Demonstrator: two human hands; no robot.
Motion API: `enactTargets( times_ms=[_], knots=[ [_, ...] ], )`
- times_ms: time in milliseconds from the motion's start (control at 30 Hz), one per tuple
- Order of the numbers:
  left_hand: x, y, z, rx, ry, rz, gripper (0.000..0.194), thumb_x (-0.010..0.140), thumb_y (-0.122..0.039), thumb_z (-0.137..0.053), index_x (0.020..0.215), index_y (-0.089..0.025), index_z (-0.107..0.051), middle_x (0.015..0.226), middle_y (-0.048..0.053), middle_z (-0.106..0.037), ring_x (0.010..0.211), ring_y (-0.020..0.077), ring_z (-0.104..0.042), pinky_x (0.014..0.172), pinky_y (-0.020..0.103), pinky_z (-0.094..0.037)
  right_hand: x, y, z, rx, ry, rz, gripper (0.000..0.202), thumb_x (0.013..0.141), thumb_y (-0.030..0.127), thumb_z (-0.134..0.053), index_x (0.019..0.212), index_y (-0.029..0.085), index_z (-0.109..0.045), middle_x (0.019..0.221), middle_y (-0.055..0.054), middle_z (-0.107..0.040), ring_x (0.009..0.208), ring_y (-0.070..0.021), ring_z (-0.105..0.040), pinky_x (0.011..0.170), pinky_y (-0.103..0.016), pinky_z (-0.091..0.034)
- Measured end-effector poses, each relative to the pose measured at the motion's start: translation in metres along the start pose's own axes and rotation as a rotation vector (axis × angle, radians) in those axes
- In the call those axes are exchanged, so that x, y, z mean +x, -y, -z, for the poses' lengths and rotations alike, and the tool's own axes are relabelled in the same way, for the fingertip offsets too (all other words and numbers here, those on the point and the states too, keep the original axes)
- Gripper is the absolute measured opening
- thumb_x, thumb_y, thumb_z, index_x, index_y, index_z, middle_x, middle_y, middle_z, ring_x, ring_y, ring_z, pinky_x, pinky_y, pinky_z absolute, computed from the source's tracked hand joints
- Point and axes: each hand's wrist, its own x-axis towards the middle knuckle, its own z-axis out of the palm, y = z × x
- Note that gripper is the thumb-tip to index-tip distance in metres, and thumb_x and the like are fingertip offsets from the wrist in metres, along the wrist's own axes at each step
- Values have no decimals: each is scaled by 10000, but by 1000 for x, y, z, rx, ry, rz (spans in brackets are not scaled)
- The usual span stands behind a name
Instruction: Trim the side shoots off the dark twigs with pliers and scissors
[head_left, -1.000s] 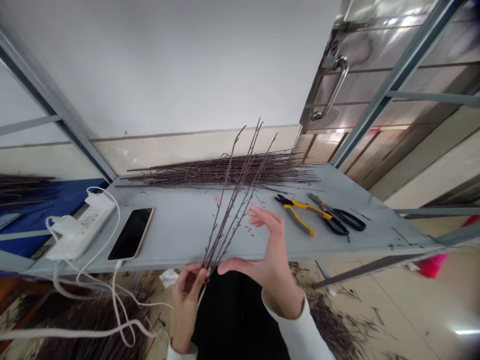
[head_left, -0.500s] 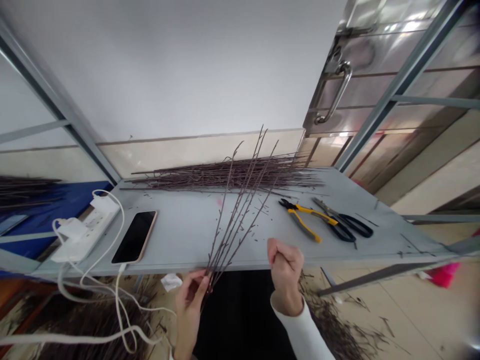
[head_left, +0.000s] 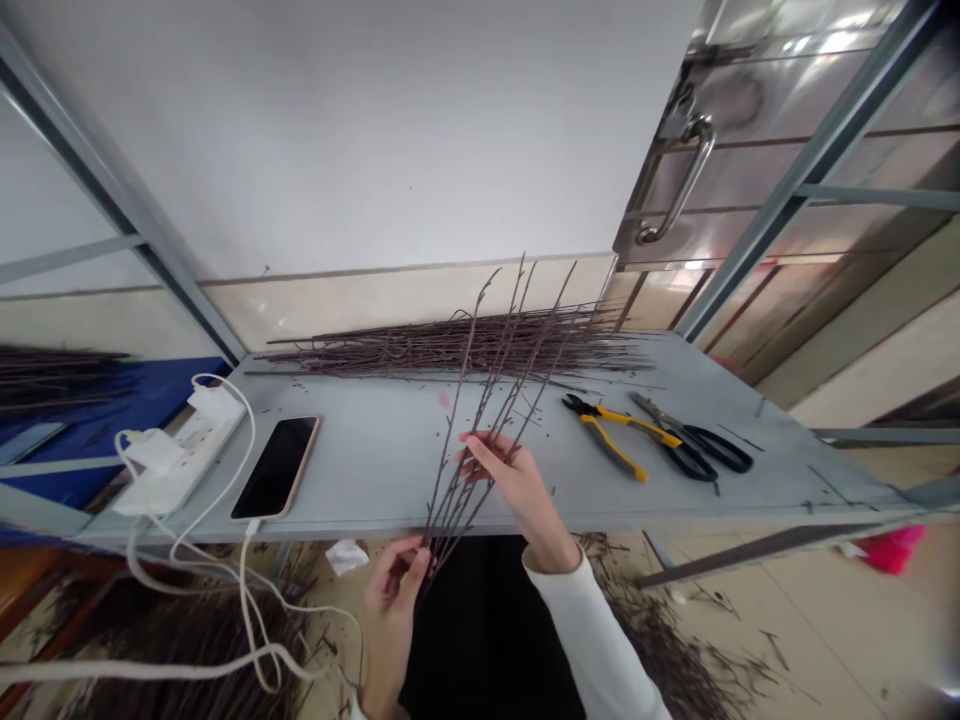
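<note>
Several thin brown twigs (head_left: 491, 385) fan upward from my left hand (head_left: 397, 580), whose fingers are closed round their lower ends at the shelf's front edge. Higher up, my right hand (head_left: 514, 480) reaches across the same twigs, its thumb and fingers pinched on them about midway. Behind them a long pile of similar twigs (head_left: 375, 350) lies along the back of the grey shelf (head_left: 360, 440). Yellow-handled cutters (head_left: 619, 440) rest to the right of my right hand, beside scissors with dark handles (head_left: 697, 440).
A phone (head_left: 276, 468) on a charging cable and a white power strip (head_left: 184, 450) lie at the shelf's left. Metal posts (head_left: 810, 165) rise at both sides. More twigs (head_left: 202, 640) are on the floor below, and a blue surface (head_left: 150, 400) stands at far left.
My right hand has moved left and up from beside the cutters, opened from a fist and taken hold of the twigs. The twig tips lean slightly further right.
</note>
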Motion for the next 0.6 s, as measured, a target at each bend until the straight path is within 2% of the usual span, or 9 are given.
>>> enactTargets(
  times_ms=[133, 233, 433, 600],
  knots=[
    [3, -1, 0, -99, -74, 61, 335, 603, -419, -775, 793, -161, -679, 734, 21, -671, 689, 160, -617, 661, 239, -488, -3, 0, 3, 62, -8, -14, 404, 585, 471, -769, 789, 145, -646, 663, -23, -683, 518, -128, -616, 529, -265, -512],
    [5, 1, 1, -135, -119, 77, 362, 585, -421, -785, 809, -158, -677, 766, 23, -678, 696, 155, -614, 669, 244, -483, -7, -2, 5, 56, -48, 7, 379, 612, 450, -763, 809, 145, -656, 686, -30, -693, 540, -139, -628, 473, -242, -484],
    [7, 2, 3, -152, -110, 68, 371, 598, -426, -775, 835, -161, -672, 752, 14, -665, 676, 145, -608, 672, 245, -478, -9, -8, 8, 74, -108, -5, 391, 614, 430, -764, 856, 139, -666, 688, -45, -704, 522, -134, -613, 432, -220, -400],
    [9, -1, 3, -97, -79, 42, 367, 613, -439, -763, 831, -159, -667, 704, 0, -637, 624, 129, -578, 613, 225, -460, -9, -10, 4, 47, -85, 5, 410, 693, 458, -701, 949, 139, -672, 846, -78, -718, 522, -97, -574, 430, -215, -365]
  ],
)
